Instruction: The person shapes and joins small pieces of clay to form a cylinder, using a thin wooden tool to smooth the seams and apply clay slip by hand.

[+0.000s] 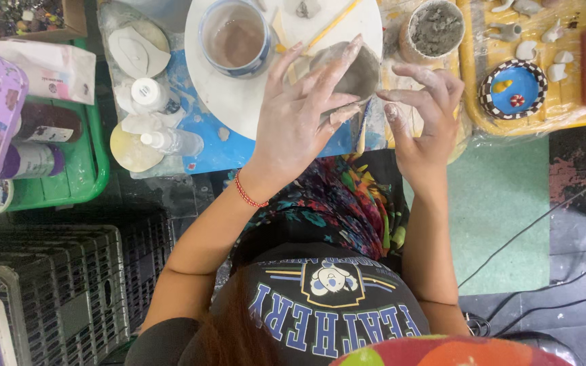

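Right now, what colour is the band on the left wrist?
Red, a thin beaded wristband, seen in the head view.

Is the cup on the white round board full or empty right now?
Partly full: the cup stands upright on the white board, with murky brownish water showing inside its rim.

Worn green floor (503,203) with black cables (544,285) — dark plastic crates (55,285) stacked left.

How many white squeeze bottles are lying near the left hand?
2. One white squeeze bottle lies on the blue mat beside the white round board; the other lies just below it, over a yellowish disc. More may be hidden off frame.
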